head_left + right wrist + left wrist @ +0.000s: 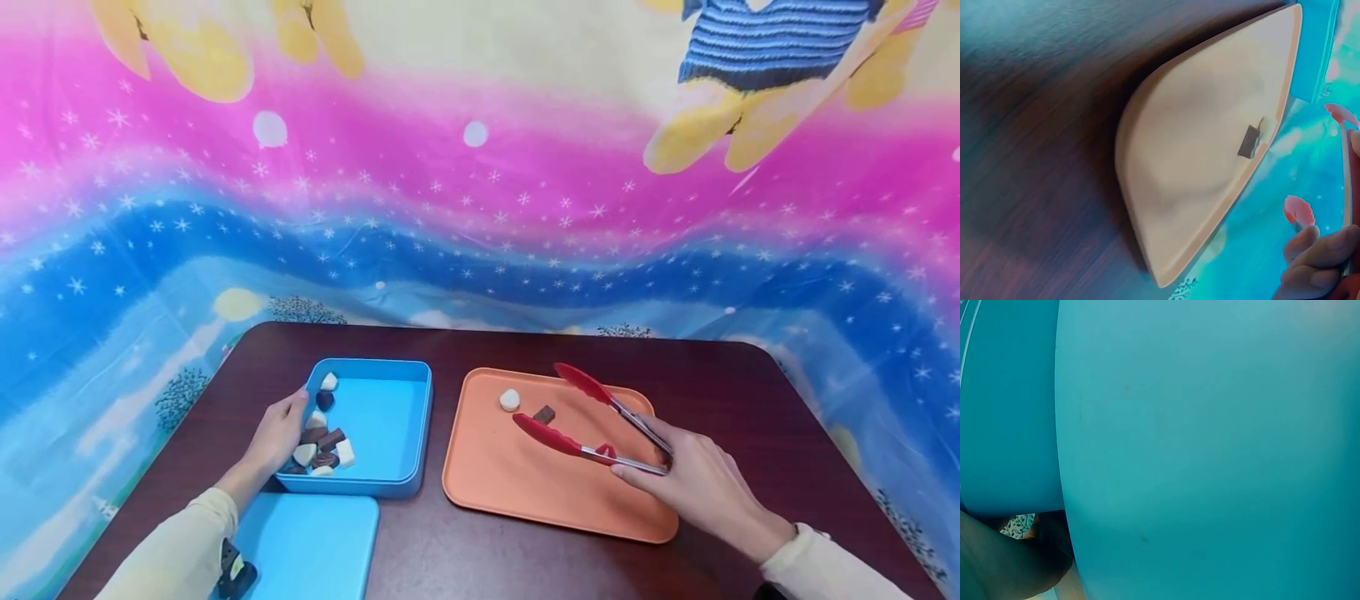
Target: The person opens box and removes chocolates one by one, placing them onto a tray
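My left hand (273, 433) grips the left wall of a blue box (386, 425), which holds several white and dark brown chocolate-like pieces (332, 439) along its left side. In the left wrist view the same hand (1010, 562) is mostly cut off. My right hand (701, 479) holds metal tongs with red tips (551, 435), spread apart with nothing between them. Below them lies an orange tray (517, 492) bearing a white piece (510, 400) and a small brown block (544, 414). The block (1249, 142) also shows in the right wrist view.
A blue lid (315, 542) lies flat in front of the box, partly under my left sleeve. Box and tray stand side by side on a dark brown table (465, 546), with a narrow gap between them. A patterned cloth (480, 208) hangs behind the table.
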Demonstrator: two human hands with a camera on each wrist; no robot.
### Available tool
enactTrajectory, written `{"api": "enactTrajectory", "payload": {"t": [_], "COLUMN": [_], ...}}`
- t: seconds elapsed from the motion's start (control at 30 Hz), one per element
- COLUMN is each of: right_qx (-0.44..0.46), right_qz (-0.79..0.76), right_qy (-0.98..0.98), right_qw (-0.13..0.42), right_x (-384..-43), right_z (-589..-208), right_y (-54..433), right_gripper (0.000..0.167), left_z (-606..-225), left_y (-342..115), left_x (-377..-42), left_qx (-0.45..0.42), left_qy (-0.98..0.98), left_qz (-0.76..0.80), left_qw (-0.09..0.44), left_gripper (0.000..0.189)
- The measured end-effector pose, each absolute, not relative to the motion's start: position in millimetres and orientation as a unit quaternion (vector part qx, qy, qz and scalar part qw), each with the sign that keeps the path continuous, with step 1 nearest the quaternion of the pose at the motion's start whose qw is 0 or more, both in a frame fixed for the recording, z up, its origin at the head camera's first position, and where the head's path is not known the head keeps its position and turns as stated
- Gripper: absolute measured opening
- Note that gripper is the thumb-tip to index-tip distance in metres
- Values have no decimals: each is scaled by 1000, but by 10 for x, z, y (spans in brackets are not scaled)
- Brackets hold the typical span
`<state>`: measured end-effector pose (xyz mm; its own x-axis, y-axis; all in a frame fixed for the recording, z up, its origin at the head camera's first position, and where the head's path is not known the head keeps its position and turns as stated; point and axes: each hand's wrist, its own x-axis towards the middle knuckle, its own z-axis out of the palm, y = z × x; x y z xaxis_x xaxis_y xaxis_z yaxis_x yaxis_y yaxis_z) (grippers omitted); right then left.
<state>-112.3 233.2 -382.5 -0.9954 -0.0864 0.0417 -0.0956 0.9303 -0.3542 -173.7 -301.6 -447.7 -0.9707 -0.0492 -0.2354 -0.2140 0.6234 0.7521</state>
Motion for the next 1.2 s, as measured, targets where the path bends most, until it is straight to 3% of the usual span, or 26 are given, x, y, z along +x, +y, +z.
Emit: {"api": "enactTrajectory", "payload": {"t": [0.47,0.87,1.2], "right_qx": [59,104,117], "right_qz": [231,250,285], "right_qy": [-971,-963,-951], "right_qw": [-5,8,-27], "right_x": [-1165,-1270,-1304], "right_z": [-3808,-3853,-3921], "right_y": [2044,1750,1582], "right_gripper": [90,58,75], "left_z": [-4494,-4480,-4479], "left_y": [-3013,-3017,-3006], "left_x": [-1742,-1770,-1758], "left_qx": [-77,-73,-78], "left_qy": [894,895,901], "left_qz": [431,431,418], "left_qw": [93,86,88], "left_gripper": [71,71,72]}}
